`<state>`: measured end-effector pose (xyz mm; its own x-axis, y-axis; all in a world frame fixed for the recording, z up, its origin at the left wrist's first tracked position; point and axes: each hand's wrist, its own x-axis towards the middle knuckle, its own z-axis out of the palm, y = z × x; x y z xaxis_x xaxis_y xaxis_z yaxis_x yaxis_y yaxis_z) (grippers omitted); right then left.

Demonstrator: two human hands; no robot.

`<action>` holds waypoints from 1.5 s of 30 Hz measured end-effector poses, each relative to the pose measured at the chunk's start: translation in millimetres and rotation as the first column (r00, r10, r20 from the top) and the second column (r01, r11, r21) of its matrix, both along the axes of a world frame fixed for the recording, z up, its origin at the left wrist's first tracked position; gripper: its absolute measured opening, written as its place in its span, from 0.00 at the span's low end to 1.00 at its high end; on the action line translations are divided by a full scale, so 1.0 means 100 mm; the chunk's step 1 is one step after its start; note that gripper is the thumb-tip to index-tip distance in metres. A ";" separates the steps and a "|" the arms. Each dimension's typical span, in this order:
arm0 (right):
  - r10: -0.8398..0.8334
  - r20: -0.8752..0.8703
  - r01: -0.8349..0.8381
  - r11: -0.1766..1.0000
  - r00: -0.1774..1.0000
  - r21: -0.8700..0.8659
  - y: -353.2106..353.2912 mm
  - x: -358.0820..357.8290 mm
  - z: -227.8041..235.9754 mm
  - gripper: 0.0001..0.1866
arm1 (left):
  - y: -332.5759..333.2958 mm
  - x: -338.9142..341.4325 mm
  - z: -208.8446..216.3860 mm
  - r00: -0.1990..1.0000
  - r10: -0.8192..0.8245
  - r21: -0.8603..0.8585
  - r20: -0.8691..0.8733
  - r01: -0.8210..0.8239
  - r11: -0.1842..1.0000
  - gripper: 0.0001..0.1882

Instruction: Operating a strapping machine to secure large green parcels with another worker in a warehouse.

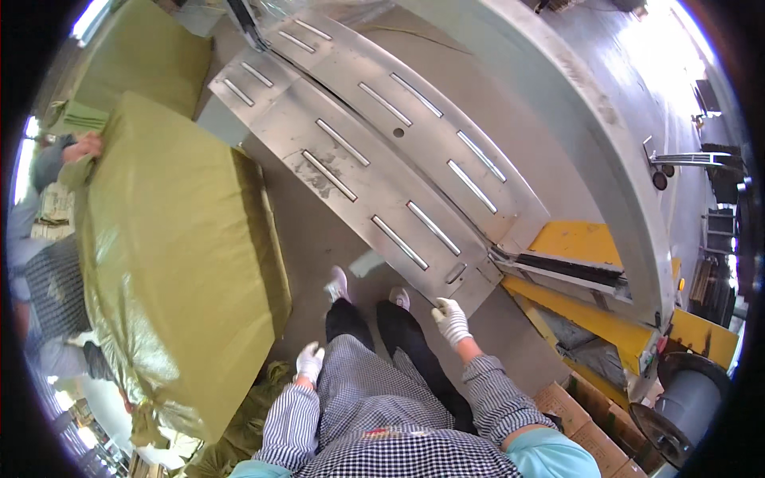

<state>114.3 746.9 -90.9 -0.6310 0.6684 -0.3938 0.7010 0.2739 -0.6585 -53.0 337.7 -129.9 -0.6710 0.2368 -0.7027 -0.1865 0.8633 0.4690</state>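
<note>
My left hand (310, 362), in a white glove, hangs beside my checked apron. Its fingers are loosely apart and nothing shows in it; the yellow-green wrapped bundle (179, 263) is the nearest large thing on that side. At the near edge of a slotted metal panel (362, 203), my gloved right hand (452, 321) has its fingers curled against the rim. The panel is silver, in two long sections with a dark seam between them and bright slot-like strips. Smudges mark its middle. My fingertips partly hide the point of contact.
A grey curved beam (594, 119) arches over the right side, beside a yellow machine frame (586, 319). Cardboard boxes (594, 434) and a dark spool (689, 402) stand at lower right. Another person's hand (84, 147) rests on the bundle at left. A wheeled cart (677, 163) stands far right.
</note>
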 end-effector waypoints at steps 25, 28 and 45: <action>0.121 -0.094 -0.120 0.993 0.988 0.008 -1.73 1.50 1.78 0.16 | -0.98 0.52 3.06 0.349 0.123 0.203 -0.929 0.203 0.958 0.40; 0.151 -0.135 -0.130 0.979 0.979 0.158 -1.76 1.49 2.00 0.14 | -0.35 0.33 3.22 0.412 0.001 0.179 -0.911 0.394 0.902 0.39; 0.110 -0.198 0.058 0.722 0.974 0.689 -0.61 -2.39 1.95 0.19 | -2.16 1.20 1.38 0.831 0.449 -0.004 -0.329 -0.476 0.879 0.23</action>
